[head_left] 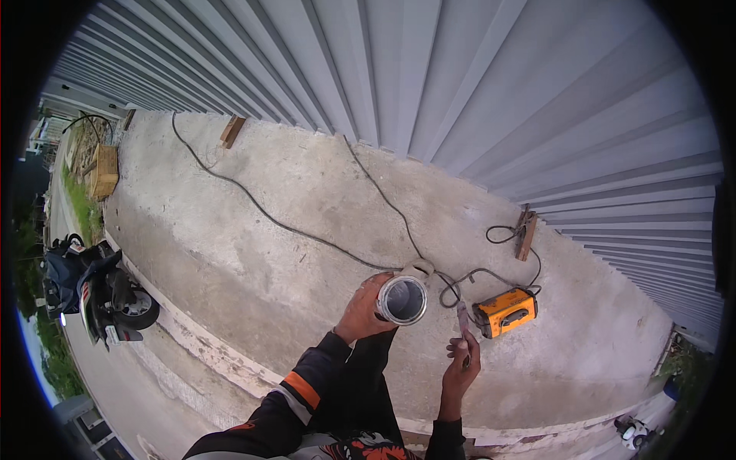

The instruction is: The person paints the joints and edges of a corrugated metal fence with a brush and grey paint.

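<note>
My left hand point(360, 313) is wrapped around the side of a metal paint can point(402, 321). The can has no lid on, and its open mouth faces up, showing grey paint inside. To the right of the can, my right hand point(462, 364) grips a paintbrush point(462, 316) by its handle, bristle end pointing away from me. The brush is apart from the can. Just beyond the can, a pale rounded object point(418, 267) sits on the concrete, partly hidden by the can; I cannot tell what it is.
An orange boxy machine point(506, 313) with a dark handle stands right of the brush. Dark cables point(280, 222) snake over the concrete floor point(222, 253). Wood blocks point(232, 132) lie by the grey corrugated wall point(429, 84). A motorcycle point(103, 295) is parked at left, near a wooden crate point(104, 172).
</note>
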Motion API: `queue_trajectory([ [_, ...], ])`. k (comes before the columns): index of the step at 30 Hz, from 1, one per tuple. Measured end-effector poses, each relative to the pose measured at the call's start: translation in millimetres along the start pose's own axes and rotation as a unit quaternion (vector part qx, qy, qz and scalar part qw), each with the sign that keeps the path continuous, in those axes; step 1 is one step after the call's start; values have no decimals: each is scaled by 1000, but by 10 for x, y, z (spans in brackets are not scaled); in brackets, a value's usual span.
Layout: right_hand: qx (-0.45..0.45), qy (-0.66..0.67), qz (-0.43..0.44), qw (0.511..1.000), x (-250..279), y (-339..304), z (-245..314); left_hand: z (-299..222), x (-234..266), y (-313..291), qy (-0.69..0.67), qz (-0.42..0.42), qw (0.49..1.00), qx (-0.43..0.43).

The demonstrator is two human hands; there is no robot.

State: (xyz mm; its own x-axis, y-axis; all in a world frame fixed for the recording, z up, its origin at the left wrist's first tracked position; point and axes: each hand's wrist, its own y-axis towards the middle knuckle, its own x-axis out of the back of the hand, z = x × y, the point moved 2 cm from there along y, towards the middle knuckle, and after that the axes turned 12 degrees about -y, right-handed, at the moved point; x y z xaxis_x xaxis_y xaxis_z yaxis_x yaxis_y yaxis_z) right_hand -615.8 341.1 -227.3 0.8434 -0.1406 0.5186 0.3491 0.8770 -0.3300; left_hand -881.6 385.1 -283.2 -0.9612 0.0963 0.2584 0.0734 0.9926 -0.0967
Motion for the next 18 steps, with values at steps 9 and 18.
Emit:
queue_trajectory([
  [9, 100, 41, -61, 992, 564, -1390, 756, -611, 603, -1066, -22, 25, 998, -56],
  [18, 142, 46, -72, 986, 599, -2239, 1793, -1511, 1255, -1505, -42, 37, 991, -120],
])
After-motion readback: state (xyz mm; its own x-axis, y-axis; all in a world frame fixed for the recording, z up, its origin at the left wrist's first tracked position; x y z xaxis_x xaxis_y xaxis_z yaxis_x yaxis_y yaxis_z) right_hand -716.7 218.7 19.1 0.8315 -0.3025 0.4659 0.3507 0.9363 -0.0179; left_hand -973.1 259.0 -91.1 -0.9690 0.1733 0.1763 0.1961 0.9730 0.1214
